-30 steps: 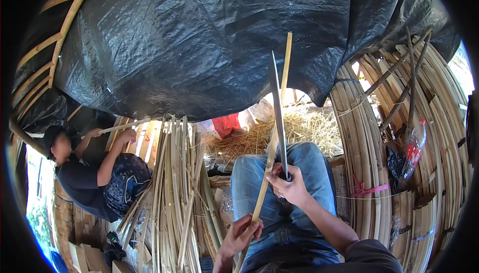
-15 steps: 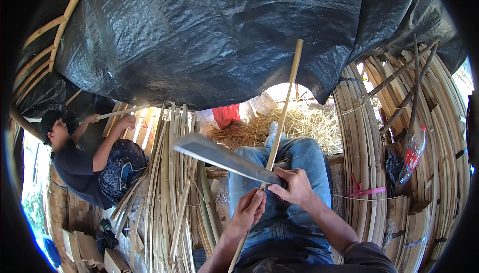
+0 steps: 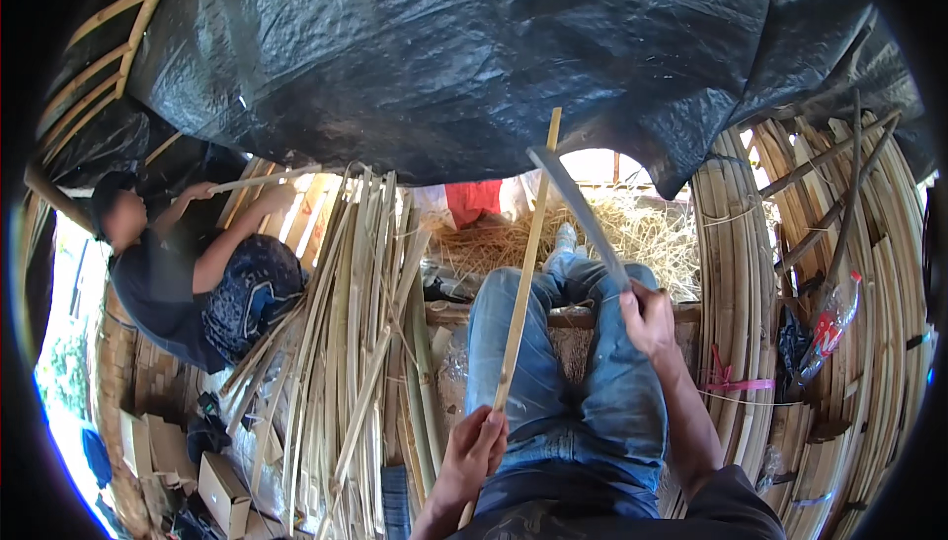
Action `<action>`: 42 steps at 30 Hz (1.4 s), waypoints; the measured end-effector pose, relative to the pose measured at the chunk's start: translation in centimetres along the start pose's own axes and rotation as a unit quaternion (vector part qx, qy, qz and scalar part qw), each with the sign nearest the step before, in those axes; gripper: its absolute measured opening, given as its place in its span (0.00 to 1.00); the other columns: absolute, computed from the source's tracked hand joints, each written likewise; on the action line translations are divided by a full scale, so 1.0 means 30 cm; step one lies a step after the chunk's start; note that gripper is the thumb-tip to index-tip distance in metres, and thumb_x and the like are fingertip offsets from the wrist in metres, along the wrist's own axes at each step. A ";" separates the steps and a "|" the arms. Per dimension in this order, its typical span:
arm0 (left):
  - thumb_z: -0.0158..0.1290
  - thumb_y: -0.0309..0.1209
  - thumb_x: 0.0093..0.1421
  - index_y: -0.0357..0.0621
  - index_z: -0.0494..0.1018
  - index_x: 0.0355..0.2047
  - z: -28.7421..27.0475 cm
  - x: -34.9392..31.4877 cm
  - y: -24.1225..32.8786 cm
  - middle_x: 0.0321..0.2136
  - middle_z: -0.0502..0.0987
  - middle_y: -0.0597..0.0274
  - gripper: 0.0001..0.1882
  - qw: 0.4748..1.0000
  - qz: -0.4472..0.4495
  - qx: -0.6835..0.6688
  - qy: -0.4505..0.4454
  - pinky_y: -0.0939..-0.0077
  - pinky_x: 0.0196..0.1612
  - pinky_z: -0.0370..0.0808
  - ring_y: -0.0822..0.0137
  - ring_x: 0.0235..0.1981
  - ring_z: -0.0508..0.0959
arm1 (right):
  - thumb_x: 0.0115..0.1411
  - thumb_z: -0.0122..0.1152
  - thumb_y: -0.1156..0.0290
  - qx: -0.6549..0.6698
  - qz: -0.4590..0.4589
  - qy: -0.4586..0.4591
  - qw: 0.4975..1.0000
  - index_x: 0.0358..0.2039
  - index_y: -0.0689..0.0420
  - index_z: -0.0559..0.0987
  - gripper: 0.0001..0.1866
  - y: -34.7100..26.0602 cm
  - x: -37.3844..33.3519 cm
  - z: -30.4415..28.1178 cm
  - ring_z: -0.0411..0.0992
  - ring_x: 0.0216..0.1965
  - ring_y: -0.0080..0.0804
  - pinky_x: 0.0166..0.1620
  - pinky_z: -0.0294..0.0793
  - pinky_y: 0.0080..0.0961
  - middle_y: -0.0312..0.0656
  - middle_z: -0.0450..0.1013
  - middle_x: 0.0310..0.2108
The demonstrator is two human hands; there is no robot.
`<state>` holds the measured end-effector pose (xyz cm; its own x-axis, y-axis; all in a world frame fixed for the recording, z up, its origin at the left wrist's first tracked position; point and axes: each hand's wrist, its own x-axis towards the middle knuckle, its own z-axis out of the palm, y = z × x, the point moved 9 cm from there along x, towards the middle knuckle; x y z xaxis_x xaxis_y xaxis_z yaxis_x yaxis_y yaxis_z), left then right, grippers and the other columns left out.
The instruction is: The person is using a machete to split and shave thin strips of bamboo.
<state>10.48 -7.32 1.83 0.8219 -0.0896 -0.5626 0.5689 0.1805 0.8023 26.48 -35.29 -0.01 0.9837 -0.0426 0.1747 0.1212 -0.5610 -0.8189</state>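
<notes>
My left hand (image 3: 476, 451) is wrapped round the lower part of a long, thin bamboo strip (image 3: 526, 298), which slants up and away over my jeans. In my right hand (image 3: 650, 321) is a machete (image 3: 585, 212), gripped at its handle, which my fingers hide. Its blade points up and to the left, its tip overlapping the strip near the far end; I cannot tell whether they touch. Between my hands are my knees in blue jeans (image 3: 620, 392).
Many loose bamboo strips (image 3: 351, 273) lie at my left, beyond them a seated co-worker (image 3: 163, 293) holding another strip. Bundled strips (image 3: 736, 273) and a plastic bottle (image 3: 832, 323) are at my right. A black tarp (image 3: 444, 56) hangs ahead above straw (image 3: 642, 234).
The machete has left the strip near my left hand, moving right and away, its blade swinging from pointing left to pointing up. The strip now stays in my left hand alone.
</notes>
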 end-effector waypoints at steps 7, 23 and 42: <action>0.43 0.41 0.74 0.46 0.66 0.33 0.131 0.092 0.028 0.15 0.55 0.76 0.15 0.997 0.028 0.022 -0.068 0.83 0.15 0.45 0.84 0.12 0.50 | 0.55 0.65 0.43 -0.013 -0.240 -0.100 0.966 0.33 0.61 0.80 0.28 -0.316 -0.145 0.157 0.74 0.20 0.46 0.25 0.70 0.37 0.47 0.74 0.19; 0.43 0.43 0.74 0.47 0.65 0.33 0.081 0.006 -0.060 0.15 0.53 0.76 0.16 0.981 -0.092 -0.123 -0.118 0.81 0.15 0.46 0.82 0.13 0.51 | 0.51 0.67 0.40 -0.051 -0.362 -0.072 0.928 0.25 0.54 0.77 0.27 -0.220 -0.113 0.218 0.74 0.19 0.35 0.24 0.72 0.32 0.37 0.72 0.18; 0.43 0.38 0.74 0.41 0.69 0.36 0.098 0.053 0.065 0.14 0.60 0.74 0.14 0.997 0.044 -0.009 -0.067 0.83 0.15 0.49 0.84 0.12 0.54 | 0.58 0.62 0.45 0.155 -0.212 -0.108 0.959 0.36 0.63 0.80 0.28 -0.257 -0.130 0.224 0.74 0.22 0.51 0.27 0.72 0.38 0.48 0.74 0.21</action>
<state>12.99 -9.99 3.08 0.8655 -0.2026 -0.4581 0.4953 0.2099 0.8430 22.61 -25.24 1.94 0.8373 0.3269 0.4383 0.5177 -0.2157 -0.8279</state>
